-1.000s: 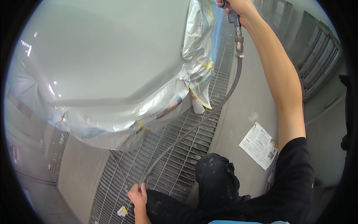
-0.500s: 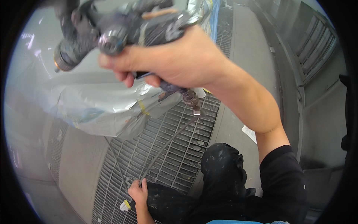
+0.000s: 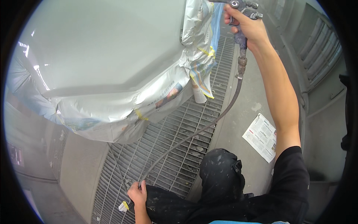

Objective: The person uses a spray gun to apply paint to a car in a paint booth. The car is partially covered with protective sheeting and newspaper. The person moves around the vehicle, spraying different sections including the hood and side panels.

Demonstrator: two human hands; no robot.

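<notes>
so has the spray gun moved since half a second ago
Yes, rightward: the spray gun was in front of the glossy gray panel and is now to its right.

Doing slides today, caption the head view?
Spray gun in right grip, hose in left grip, beside grey panel edged with masking sheets.

The top edge cut off the upper part of the spray gun (image 3: pixel 241 40) and the far side of the grey panel (image 3: pixel 112 44). The right hand (image 3: pixel 251 30) hid part of the gun's grip, and the left hand (image 3: pixel 138 193) covered a stretch of hose (image 3: pixel 215 121). The newspaper sheet (image 3: pixel 260 137), its print too small to read, ran behind the right arm (image 3: pixel 281 100). A black-clad knee (image 3: pixel 220 170) hid some grating (image 3: pixel 186 160)
</notes>
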